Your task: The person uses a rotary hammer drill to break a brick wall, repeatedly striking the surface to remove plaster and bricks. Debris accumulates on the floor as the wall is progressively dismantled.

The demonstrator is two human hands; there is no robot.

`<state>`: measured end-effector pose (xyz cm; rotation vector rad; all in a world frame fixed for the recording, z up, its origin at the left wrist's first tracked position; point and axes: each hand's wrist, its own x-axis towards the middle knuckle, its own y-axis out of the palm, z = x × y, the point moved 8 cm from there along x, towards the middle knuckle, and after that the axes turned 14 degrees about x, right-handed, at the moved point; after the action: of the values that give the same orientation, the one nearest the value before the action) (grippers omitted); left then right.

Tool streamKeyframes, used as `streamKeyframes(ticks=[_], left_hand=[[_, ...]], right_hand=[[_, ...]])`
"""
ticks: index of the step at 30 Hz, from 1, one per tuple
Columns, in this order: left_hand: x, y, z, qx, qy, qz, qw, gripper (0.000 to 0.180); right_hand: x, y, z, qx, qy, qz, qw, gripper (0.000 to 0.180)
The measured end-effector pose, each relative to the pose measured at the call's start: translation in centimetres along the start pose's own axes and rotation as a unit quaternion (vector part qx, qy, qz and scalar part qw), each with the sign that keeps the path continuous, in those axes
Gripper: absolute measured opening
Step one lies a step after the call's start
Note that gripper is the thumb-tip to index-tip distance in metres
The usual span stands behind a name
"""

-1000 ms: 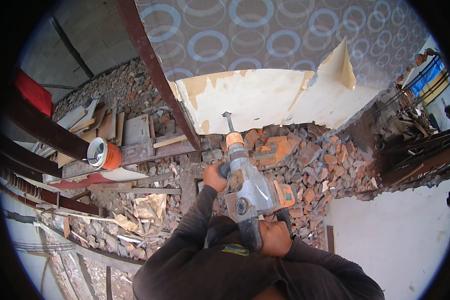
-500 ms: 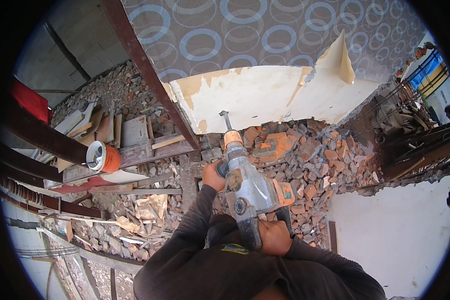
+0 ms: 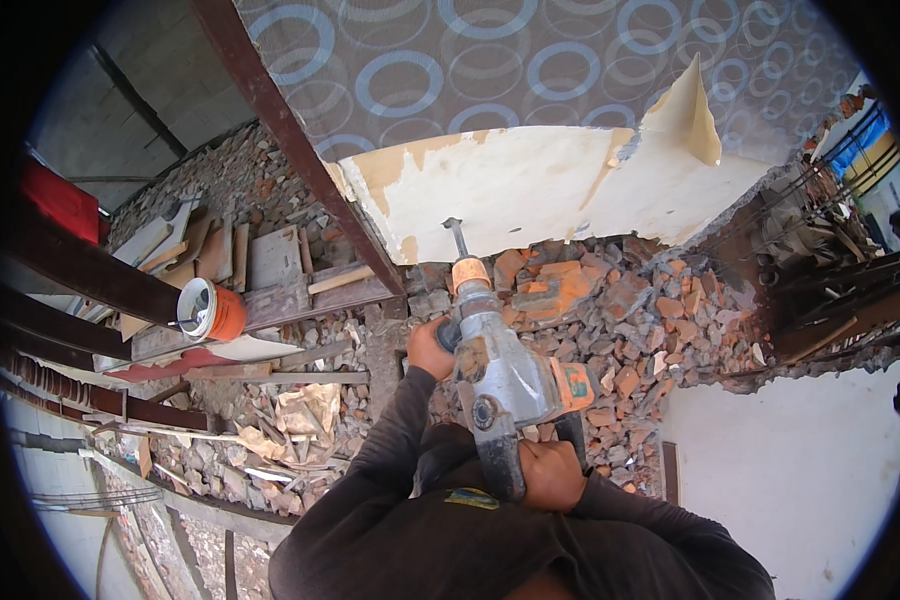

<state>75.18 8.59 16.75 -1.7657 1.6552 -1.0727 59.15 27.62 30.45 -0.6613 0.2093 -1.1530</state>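
Note:
A grey and orange demolition hammer [image 3: 505,365] is held in front of my body, pointing away from me. My left hand [image 3: 429,349] is closed round its black side handle, near the orange collar. At the rear, my right hand [image 3: 552,475] wraps the black main grip. The steel chisel bit [image 3: 457,236] reaches a dark chipped spot low on the white plaster wall [image 3: 530,185]. Above the plaster hangs grey wallpaper [image 3: 480,80] with blue rings, and one torn flap [image 3: 692,112] curls outward.
Broken brick and concrete rubble [image 3: 620,320] lies below the wall and around me. At left, an orange and white bucket [image 3: 213,312] stands beside loose boards [image 3: 220,250]. A dark red post [image 3: 300,150] borders the wall; a white surface [image 3: 780,450] lies at right.
The view has shifted slightly. My hands keep the same grip, and the hammer's bit stays at the same chipped spot on the plaster.

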Motion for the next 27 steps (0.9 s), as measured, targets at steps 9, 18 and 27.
streamKeyframes(ticks=[9,18,27], left_hand=[[0.3,0.8,0.9,0.018,0.004,0.013,1.000,0.046],[0.7,0.8,0.8,0.004,-0.008,0.019,1.000,0.046],[0.9,1.3,1.2,0.033,-0.005,0.034,0.999,0.049]], right_hand=[[0.3,0.3,-0.4,0.013,-0.013,-0.003,1.000,0.030],[0.6,-0.2,-0.4,0.027,-0.006,-0.008,1.000,0.029],[0.8,-0.1,-0.8,0.020,-0.014,-0.010,1.000,0.029]])
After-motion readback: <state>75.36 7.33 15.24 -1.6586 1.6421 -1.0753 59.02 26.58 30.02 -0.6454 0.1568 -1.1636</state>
